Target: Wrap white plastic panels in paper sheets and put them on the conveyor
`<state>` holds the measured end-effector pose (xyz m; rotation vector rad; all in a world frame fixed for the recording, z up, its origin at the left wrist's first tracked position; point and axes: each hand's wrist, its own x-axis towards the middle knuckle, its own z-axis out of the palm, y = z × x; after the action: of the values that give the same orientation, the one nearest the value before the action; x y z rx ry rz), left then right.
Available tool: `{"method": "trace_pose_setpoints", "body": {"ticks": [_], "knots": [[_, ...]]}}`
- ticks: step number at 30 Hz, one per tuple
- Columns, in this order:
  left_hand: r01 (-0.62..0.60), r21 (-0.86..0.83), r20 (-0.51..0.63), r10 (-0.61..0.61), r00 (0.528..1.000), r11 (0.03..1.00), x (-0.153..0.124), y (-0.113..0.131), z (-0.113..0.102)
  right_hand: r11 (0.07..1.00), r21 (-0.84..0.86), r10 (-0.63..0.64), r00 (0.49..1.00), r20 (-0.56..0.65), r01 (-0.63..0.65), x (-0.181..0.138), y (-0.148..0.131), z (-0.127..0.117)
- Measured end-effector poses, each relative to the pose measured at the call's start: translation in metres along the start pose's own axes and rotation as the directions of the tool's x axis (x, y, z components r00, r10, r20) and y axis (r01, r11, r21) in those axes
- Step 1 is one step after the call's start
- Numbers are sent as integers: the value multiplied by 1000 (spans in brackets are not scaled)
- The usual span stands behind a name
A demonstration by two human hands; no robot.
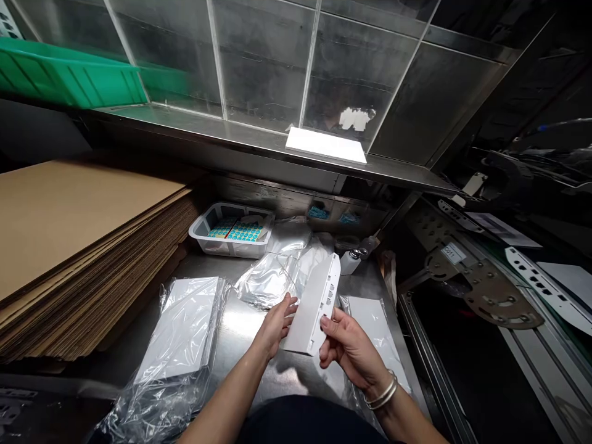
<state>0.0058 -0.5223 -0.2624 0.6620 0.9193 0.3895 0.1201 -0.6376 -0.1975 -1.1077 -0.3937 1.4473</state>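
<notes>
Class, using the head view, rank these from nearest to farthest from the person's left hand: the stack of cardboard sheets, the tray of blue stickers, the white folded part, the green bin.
1. white folded part: touched by the left hand, on its right.
2. tray of blue stickers: beyond the hand, slightly left.
3. stack of cardboard sheets: far left.
4. green bin: top left, above the bench.

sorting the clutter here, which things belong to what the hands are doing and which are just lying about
In hand:
white slotted panel, gripped by left hand and right hand

Lying about:
cardboard sheet stack
tray of sticker sheets
bagged white panels
crumpled plastic bags
green bin
</notes>
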Motion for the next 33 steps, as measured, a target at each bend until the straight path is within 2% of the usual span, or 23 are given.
{"method": "trace_pose_setpoints", "body": {"ticks": [4,7,23,30,33], "knots": [[-37,58,103,30,994,998,-14,-2,4,996,-88,-18,1000,6,18,-1,3,3],[-67,81,129,56,990,994,-21,-3,7,994,-110,-15,1000,25,17,0,5,3],[-65,42,153,58,987,997,-22,-6,5,991,-114,-57,992,117,70,4,21,1],[-38,15,102,37,994,999,-19,-7,4,990,-117,-67,991,117,81,5,23,3],[-43,2,117,43,992,999,-17,-7,5,989,-118,-73,989,126,88,6,25,3]]}}
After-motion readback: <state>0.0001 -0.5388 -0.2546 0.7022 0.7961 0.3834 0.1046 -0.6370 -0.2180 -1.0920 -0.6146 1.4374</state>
